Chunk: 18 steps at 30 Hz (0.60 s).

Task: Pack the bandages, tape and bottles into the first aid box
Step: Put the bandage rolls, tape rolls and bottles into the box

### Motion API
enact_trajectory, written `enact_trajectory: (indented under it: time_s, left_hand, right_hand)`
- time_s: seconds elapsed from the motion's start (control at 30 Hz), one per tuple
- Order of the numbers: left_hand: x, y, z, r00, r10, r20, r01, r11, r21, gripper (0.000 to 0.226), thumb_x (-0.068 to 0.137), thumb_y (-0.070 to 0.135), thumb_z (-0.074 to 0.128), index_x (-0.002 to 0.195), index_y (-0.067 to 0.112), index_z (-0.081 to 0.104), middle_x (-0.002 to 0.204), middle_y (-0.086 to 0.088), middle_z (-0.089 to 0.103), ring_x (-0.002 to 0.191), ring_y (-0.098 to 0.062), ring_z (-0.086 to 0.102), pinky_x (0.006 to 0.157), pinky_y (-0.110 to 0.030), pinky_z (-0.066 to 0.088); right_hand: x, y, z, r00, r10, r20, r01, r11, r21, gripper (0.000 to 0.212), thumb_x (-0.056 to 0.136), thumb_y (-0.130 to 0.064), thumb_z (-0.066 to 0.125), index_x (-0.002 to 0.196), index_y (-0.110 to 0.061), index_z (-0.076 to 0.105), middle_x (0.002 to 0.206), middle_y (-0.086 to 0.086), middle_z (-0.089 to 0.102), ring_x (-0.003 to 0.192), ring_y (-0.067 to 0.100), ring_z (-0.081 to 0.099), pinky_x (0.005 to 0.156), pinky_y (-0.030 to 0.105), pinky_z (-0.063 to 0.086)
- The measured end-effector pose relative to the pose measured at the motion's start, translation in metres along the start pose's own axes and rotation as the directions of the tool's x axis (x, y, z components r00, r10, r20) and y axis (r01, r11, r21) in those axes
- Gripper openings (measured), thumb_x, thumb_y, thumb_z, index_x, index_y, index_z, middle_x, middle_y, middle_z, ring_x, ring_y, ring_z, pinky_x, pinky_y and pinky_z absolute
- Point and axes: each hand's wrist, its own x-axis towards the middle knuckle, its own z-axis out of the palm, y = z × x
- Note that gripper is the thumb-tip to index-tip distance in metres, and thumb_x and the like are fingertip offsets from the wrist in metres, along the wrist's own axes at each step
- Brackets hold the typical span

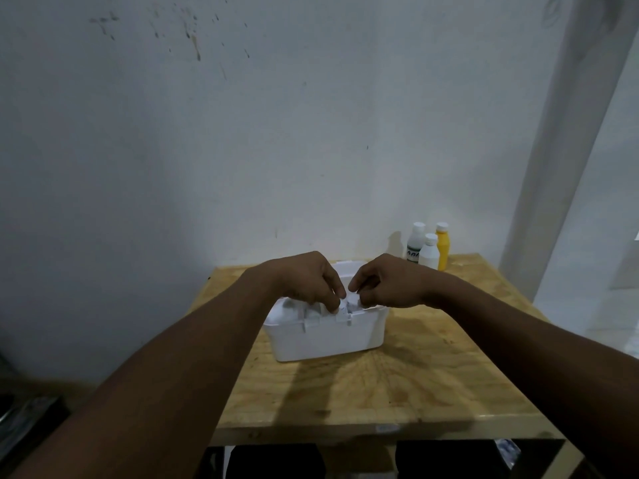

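- First aid box (325, 335): one, white, centre of frame on the wooden surface (432, 375), top open.
- Left hand (307, 280) and right hand (387, 283): both over the box's near rim, fingers pinched on a small white item; what it is cannot be told.
- Step, as judged: seating an item in a compartment.
- Bottles (428, 247): three, two white, one yellow, right of centre by the wall, unpacked.
- Next move: a reach right for a bottle.
- Bandages, tape: none countable.

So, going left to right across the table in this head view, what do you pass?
White first aid box → white bottle with dark label → small white bottle → yellow bottle.
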Motion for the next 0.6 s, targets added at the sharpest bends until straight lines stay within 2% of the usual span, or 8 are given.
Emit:
enact_trajectory:
  time_s: [0.23, 0.4, 0.5, 0.6]
  left_hand:
    - [0.001, 0.002, -0.001, 1.000, 0.000, 0.005, 0.000, 1.000, 0.004, 0.027, 0.078, 0.019, 0.081, 0.104, 0.023, 0.082, 0.081, 0.011, 0.072, 0.084, -0.012, 0.064, 0.079, -0.026, 0.052]
    - [0.001, 0.001, -0.004, 1.000, -0.009, -0.007, 0.008, 0.999, -0.053, 0.024, 0.081, 0.014, 0.078, 0.104, 0.018, 0.083, 0.075, 0.016, 0.071, 0.075, -0.008, 0.062, 0.071, -0.019, 0.052]
    - [0.001, 0.001, -0.006, 1.000, -0.003, -0.027, 0.001, 0.995, -0.097, 0.021, 0.083, 0.014, 0.073, 0.102, 0.016, 0.083, 0.089, 0.012, 0.076, 0.079, -0.011, 0.064, 0.071, -0.022, 0.054]
    - [0.004, 0.005, -0.011, 0.996, 0.006, -0.089, -0.014, 0.996, -0.088, 0.022, 0.086, 0.016, 0.068, 0.104, 0.012, 0.081, 0.105, 0.002, 0.077, 0.078, -0.013, 0.064, 0.067, -0.024, 0.052]
  right_hand:
    - [0.003, 0.006, 0.001, 1.000, -0.009, -0.019, 0.010, 0.999, 0.045, 0.026, 0.082, -0.013, 0.071, 0.107, -0.011, 0.075, 0.095, -0.004, 0.074, 0.092, 0.016, 0.071, 0.089, 0.033, 0.057]
    - [0.006, 0.008, -0.001, 0.998, -0.017, -0.055, 0.020, 0.998, 0.063, 0.025, 0.083, -0.015, 0.070, 0.107, -0.012, 0.075, 0.099, -0.002, 0.075, 0.091, 0.016, 0.071, 0.088, 0.032, 0.057]
    - [0.005, 0.008, -0.005, 0.995, -0.027, -0.092, 0.034, 0.996, 0.080, 0.022, 0.085, -0.017, 0.069, 0.106, -0.012, 0.074, 0.090, -0.002, 0.073, 0.087, 0.019, 0.071, 0.077, 0.026, 0.056]
    - [0.005, 0.008, -0.015, 0.982, -0.037, -0.186, 0.054, 0.995, 0.084, 0.016, 0.085, -0.015, 0.069, 0.100, -0.011, 0.074, 0.088, 0.000, 0.074, 0.084, 0.020, 0.071, 0.078, 0.029, 0.058]
